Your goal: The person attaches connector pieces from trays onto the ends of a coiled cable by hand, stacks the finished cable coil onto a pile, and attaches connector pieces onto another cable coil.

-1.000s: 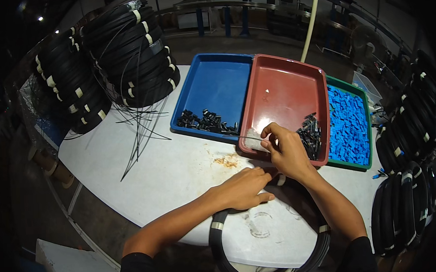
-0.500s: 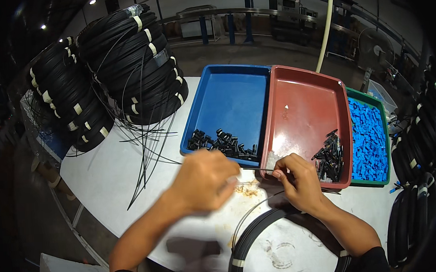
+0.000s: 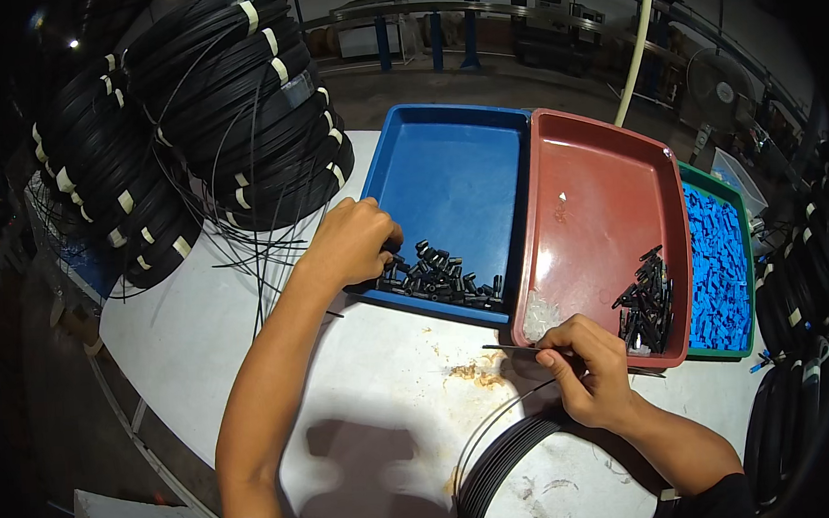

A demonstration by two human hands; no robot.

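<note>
Between the thumb and fingers of my right hand [image 3: 584, 367] a thin black cable [image 3: 508, 348] is pinched, its cut end pointing left over the white table. A tied coil of the same black cable [image 3: 501, 470] lies below that hand. My left hand [image 3: 356, 243] reaches over the left wall of a blue tray [image 3: 457, 182], fingers curled beside a pile of small black plastic sleeves [image 3: 434, 275]. What its fingertips hold, if anything, is hidden.
Right of the blue tray stands a red tray [image 3: 599, 193] with black slim parts [image 3: 646, 303] and small clear pieces [image 3: 539, 316]. Beyond is a green tray [image 3: 748, 270] full of blue parts [image 3: 717, 271]. Tall stacks of black coils [image 3: 229, 119] stand left; more coils [image 3: 788, 408] hang right.
My left hand has moved away from the cable, up and left to the black sleeves in the blue tray. The right hand still pinches the cable. The view has shifted slightly.
</note>
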